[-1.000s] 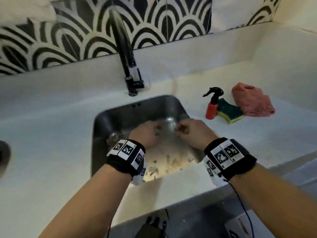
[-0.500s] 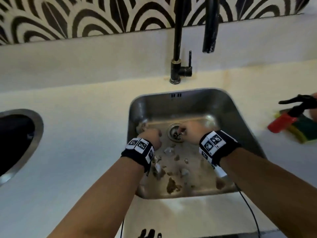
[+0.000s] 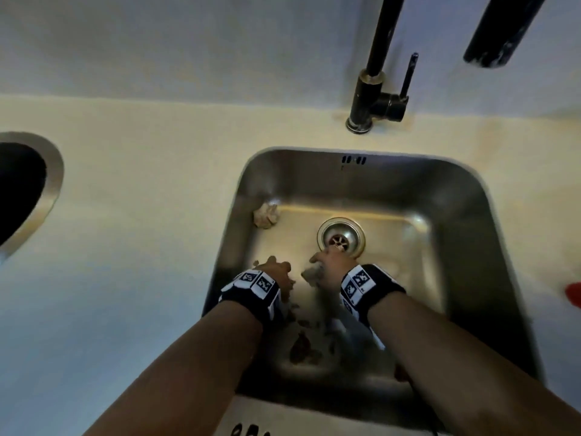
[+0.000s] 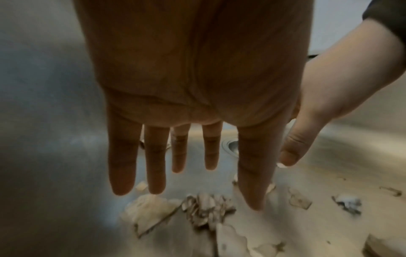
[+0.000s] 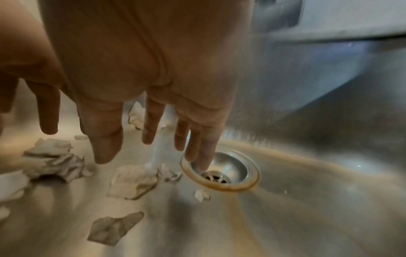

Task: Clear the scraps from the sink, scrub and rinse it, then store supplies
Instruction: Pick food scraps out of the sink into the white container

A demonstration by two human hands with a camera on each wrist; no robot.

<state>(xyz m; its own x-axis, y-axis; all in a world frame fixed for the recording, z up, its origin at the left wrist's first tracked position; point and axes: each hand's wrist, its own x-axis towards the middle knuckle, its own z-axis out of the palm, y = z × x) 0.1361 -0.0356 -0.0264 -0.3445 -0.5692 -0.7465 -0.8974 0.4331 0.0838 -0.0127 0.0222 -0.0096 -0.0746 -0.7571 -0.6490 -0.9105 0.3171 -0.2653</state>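
Note:
The steel sink (image 3: 456, 215) holds several pale, wet paper-like scraps (image 3: 301, 344), and one crumpled lump (image 3: 266, 217) lies at its far left corner. Both my hands are down inside the basin. In the left wrist view my left hand (image 4: 180, 156) has straight, spread fingers just above a heap of scraps (image 4: 197, 208) and holds nothing. My right hand (image 5: 153, 121) is also straight-fingered and empty, with its outer fingertips (image 5: 205, 165) at the rim of the drain (image 5: 230, 173). More scraps (image 5: 131, 180) lie beneath its palm.
A black faucet (image 3: 374, 89) stands behind the sink, with its spout (image 3: 503, 26) overhead. A round steel-rimmed opening (image 3: 47, 190) sits in the pale counter (image 3: 141, 184) to the left. A red object (image 3: 573, 294) shows at the right edge.
The head view has tilted down over the sink. Both hands have drawn back a little from the drain toward the near scraps and now hang lower with straighter fingers.

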